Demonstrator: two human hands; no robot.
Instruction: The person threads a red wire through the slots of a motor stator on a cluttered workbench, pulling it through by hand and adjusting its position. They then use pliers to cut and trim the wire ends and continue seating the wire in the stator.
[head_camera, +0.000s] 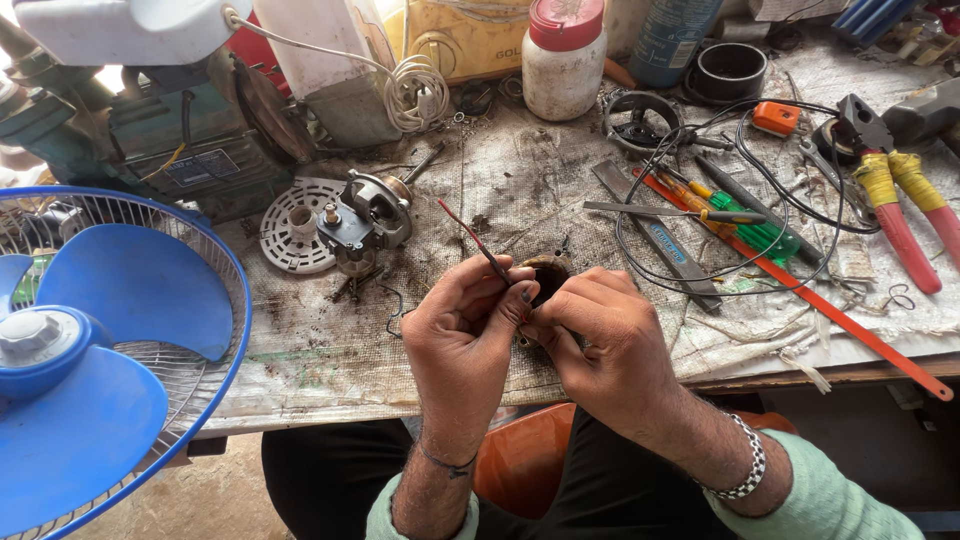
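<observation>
1. The left hand (462, 325) has its grip closed on a thin red wire (470, 236), pinched between thumb and fingers; the wire rises up and to the left from the fingertips.
2. The right hand (598, 345) is closed around a small brown motor part (548, 272), which sits at the near edge of the table (330, 350). Both hands cover most of the part, so its shape is hard to tell.
3. Where the wire joins the part is hidden behind the fingers.
4. A blue fan (90, 360) is cut off at the left border.
5. Pliers with red and yellow handles (905, 215) lie at the far right, partly out of view.
6. A grey fan motor (370, 215) lies behind the hands.
</observation>
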